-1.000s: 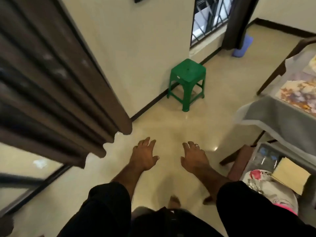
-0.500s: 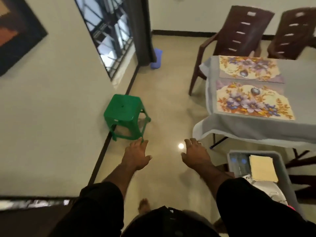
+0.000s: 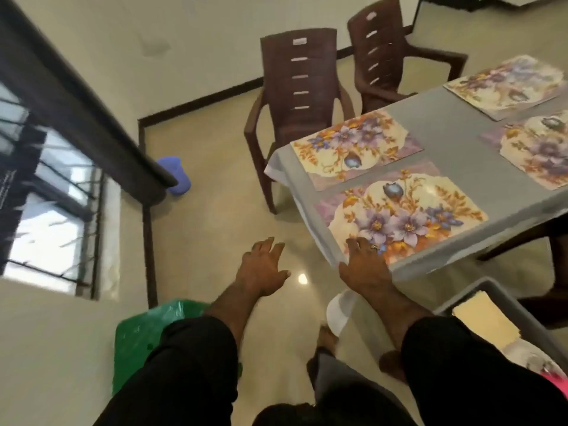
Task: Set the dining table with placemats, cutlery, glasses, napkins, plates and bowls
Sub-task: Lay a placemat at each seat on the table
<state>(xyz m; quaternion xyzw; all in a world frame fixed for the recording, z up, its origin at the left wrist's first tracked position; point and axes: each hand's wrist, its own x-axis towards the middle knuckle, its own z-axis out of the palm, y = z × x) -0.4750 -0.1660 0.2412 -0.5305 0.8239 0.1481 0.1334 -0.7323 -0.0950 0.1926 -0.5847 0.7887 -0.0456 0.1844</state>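
Placemats (image 3: 399, 215) already lie on the tabletop (image 3: 461, 161), four in view, so I read both grips, left hand (image 3: 264, 269) and right hand (image 3: 365, 265) at its near corner, as wide and carrying nothing, free for the bin (image 3: 498, 299) beside it.

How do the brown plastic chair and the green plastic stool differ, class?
The brown plastic chair has a slotted backrest and armrests; the green plastic stool shows neither. The chair stands beside the grey-clothed table; the stool stands against the wall, partly hidden by a sleeve. Both are plastic seats on the floor.
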